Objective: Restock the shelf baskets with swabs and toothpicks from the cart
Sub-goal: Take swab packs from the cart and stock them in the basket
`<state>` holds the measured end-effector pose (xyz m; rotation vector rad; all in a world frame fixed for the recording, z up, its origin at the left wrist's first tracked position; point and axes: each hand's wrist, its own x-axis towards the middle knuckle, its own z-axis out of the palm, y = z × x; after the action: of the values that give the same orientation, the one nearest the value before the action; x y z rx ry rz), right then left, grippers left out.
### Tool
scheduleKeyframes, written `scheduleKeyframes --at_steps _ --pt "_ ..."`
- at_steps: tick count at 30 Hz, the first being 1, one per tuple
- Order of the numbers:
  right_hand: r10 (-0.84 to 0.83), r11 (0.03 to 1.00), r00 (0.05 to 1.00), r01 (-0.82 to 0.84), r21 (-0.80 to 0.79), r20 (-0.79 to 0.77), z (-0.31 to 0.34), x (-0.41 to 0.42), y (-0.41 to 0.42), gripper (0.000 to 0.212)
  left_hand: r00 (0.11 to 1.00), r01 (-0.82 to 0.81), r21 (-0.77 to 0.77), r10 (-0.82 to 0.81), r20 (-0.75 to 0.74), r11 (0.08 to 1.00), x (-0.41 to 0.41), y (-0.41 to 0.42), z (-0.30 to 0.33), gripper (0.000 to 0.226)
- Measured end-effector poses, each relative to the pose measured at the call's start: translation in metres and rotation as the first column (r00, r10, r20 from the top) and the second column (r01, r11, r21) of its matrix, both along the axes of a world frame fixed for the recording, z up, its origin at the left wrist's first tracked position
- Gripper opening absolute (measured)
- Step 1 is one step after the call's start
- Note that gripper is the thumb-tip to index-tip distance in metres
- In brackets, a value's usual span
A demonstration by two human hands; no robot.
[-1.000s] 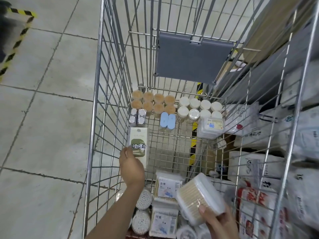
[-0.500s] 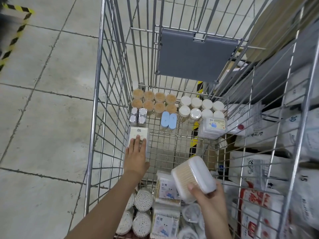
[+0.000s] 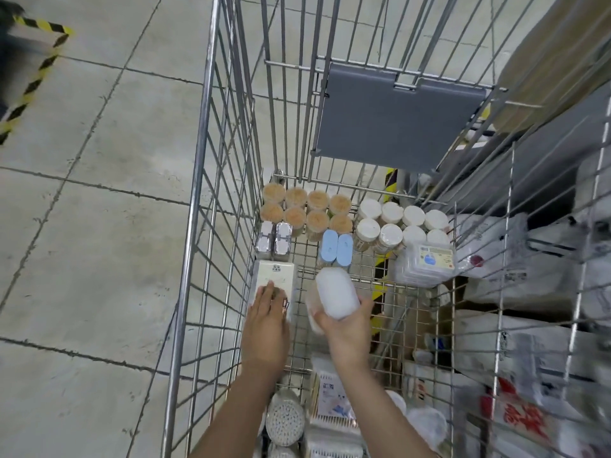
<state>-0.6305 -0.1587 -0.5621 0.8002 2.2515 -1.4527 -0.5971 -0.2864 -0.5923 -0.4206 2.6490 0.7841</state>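
Observation:
I look down into a wire cart (image 3: 195, 206). My right hand (image 3: 347, 328) grips an oblong white-lidded box of swabs (image 3: 335, 294) above the cart floor. My left hand (image 3: 266, 320) lies flat, fingers straight, on a white carton (image 3: 274, 276) by the cart's left wall. At the far end stand several open toothpick jars (image 3: 305, 209) and several white-capped jars (image 3: 401, 223). Round swab tubs (image 3: 285, 421) and flat swab packs (image 3: 332, 398) lie near me.
Two silver-topped boxes (image 3: 274, 241) and two blue oval cases (image 3: 337, 247) sit mid-cart, with a clear labelled box (image 3: 426, 264) at the right. A grey flap (image 3: 396, 117) hangs on the far wall. Bagged goods (image 3: 515, 282) on shelving press close on the right. Tiled floor lies left.
My right hand has carried the swab box up and forward, from the near right to the cart's middle. My left hand has flattened onto the white carton.

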Motion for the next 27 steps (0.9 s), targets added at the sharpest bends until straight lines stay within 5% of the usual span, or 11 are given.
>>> scheduleKeyframes --at_steps 5,9,13,27 --pt "0.080 0.997 0.996 -0.079 0.024 -0.050 -0.038 -0.002 -0.017 0.076 0.995 -0.048 -0.013 0.047 -0.090 0.999 0.004 0.003 -0.011 0.055" --pt "0.127 0.986 0.989 -0.134 -0.098 -0.074 -0.047 0.005 -0.022 0.061 0.988 -0.092 0.022 0.094 -0.121 0.996 0.005 0.004 -0.018 0.056" --pt "0.182 0.965 0.983 -0.177 -0.194 0.008 -0.048 0.010 -0.020 0.071 0.986 -0.118 0.031 0.120 -0.113 0.993 0.005 0.006 -0.017 0.055" --pt "0.289 0.948 0.956 -0.280 -0.149 0.041 -0.048 -0.007 -0.011 0.064 0.993 -0.071 0.057 0.076 -0.089 0.996 0.009 0.004 -0.010 0.065"
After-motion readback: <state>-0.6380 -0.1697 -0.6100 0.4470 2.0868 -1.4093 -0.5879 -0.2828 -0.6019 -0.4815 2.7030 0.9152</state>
